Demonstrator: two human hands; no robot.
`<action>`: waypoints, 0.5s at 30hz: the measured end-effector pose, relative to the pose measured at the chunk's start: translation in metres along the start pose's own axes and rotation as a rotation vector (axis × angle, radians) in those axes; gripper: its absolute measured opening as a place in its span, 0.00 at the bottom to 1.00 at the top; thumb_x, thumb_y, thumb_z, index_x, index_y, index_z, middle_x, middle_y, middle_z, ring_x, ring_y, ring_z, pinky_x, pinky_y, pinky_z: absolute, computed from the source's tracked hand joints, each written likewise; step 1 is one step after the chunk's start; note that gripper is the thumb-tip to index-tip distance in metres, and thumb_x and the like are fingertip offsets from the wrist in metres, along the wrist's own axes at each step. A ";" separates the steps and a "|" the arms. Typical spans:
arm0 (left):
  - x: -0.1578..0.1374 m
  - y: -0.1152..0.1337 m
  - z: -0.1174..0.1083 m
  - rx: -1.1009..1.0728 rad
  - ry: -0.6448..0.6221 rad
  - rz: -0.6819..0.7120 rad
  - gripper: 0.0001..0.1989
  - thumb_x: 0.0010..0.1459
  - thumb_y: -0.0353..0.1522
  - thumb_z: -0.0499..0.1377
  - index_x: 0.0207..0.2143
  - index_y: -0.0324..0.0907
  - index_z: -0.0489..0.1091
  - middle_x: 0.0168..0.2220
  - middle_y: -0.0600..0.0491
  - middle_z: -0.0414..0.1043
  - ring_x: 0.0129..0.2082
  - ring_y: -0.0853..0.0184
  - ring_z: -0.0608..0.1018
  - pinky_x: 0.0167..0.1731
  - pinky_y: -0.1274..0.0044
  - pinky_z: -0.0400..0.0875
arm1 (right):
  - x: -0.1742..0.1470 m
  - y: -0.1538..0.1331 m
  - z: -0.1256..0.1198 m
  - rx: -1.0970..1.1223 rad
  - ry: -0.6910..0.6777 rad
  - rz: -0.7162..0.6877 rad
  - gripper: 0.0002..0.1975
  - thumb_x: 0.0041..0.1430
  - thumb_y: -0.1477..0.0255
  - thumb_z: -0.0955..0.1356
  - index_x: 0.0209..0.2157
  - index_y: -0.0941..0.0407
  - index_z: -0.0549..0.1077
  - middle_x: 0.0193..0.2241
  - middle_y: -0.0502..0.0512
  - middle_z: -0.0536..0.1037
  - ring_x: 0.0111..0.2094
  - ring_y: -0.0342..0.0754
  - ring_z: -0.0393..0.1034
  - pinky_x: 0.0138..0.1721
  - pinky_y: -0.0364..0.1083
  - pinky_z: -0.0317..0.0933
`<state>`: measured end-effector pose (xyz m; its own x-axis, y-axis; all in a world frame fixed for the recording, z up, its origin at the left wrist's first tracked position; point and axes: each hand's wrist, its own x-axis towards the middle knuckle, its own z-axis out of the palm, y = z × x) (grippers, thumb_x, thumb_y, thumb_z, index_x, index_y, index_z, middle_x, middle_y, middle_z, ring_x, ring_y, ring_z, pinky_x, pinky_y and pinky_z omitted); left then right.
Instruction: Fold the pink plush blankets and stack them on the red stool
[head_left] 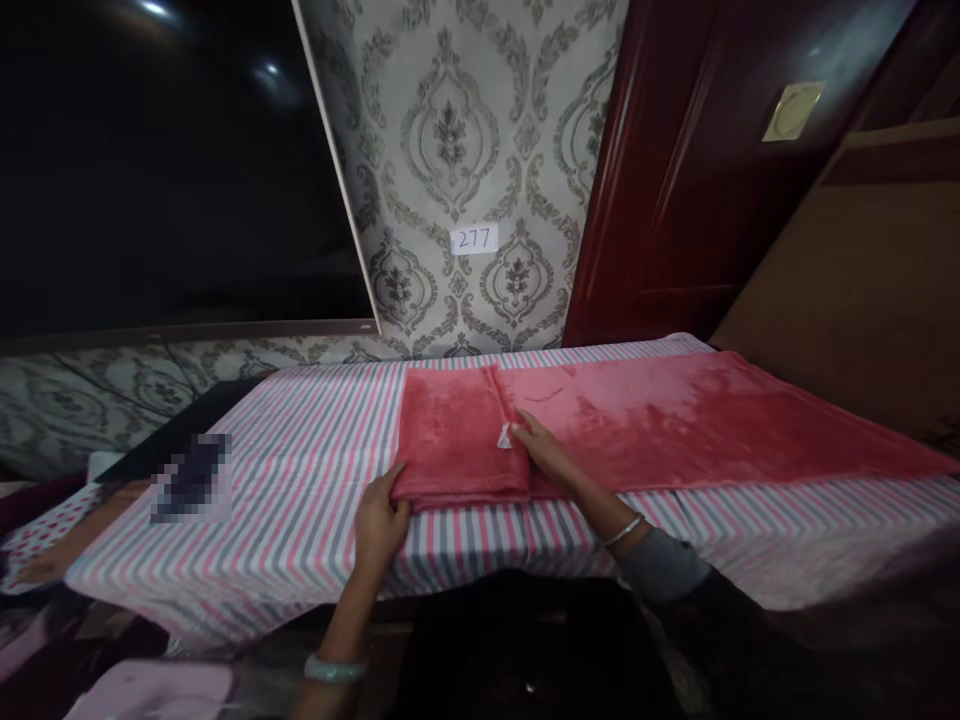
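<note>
The red blanket [652,428] has its folded part [454,435] between the left hand [380,515], whose fingers hold a corner, and the right hand [546,452], touching the fold, gripping or not I can't tell, its long side running right from those fingers.

Ahead of me rises grey damask wallpaper [450,130], with a white paper label [475,239] reading "277" on it. On my left, a large black television [165,190] catches bright glints [271,70]; on my right stands glossy dark-red panelling [667,170] bearing a pale square plate [793,112]. A striped tablecloth [322,420] spreads below me.
</note>
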<state>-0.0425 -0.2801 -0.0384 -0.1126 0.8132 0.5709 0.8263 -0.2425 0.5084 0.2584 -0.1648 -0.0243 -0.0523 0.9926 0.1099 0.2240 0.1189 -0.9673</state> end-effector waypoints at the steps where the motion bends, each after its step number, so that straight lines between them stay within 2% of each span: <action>1: 0.000 0.000 0.000 -0.001 0.001 0.001 0.27 0.51 0.31 0.54 0.55 0.37 0.72 0.46 0.44 0.79 0.45 0.54 0.79 0.46 0.65 0.75 | 0.009 -0.001 0.002 0.004 0.006 0.008 0.28 0.58 0.65 0.66 0.60 0.53 0.68 0.57 0.56 0.74 0.58 0.54 0.68 0.61 0.54 0.59; 6: -0.001 -0.001 -0.002 -0.005 0.004 0.004 0.28 0.52 0.31 0.54 0.56 0.39 0.72 0.46 0.45 0.79 0.43 0.56 0.80 0.45 0.66 0.76 | 0.061 -0.008 0.019 0.028 0.010 0.015 0.30 0.56 0.69 0.67 0.61 0.55 0.67 0.49 0.58 0.79 0.46 0.53 0.76 0.49 0.54 0.69; 12: -0.003 -0.006 0.000 -0.009 -0.005 0.019 0.30 0.52 0.30 0.55 0.59 0.41 0.69 0.51 0.46 0.77 0.47 0.55 0.80 0.47 0.65 0.77 | 0.105 -0.010 0.036 -0.020 0.006 0.005 0.28 0.52 0.73 0.68 0.57 0.56 0.73 0.37 0.54 0.82 0.33 0.51 0.77 0.38 0.50 0.72; 15: -0.004 -0.007 0.000 0.004 -0.006 0.042 0.30 0.52 0.29 0.54 0.60 0.43 0.69 0.52 0.47 0.77 0.48 0.57 0.80 0.47 0.65 0.76 | 0.115 -0.005 0.034 -0.064 0.043 0.013 0.28 0.52 0.74 0.67 0.57 0.56 0.74 0.36 0.55 0.82 0.32 0.52 0.77 0.38 0.52 0.72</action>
<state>-0.0479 -0.2818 -0.0448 -0.0750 0.8055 0.5879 0.8321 -0.2743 0.4820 0.2183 -0.0522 -0.0144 -0.0072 0.9941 0.1083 0.2858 0.1059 -0.9524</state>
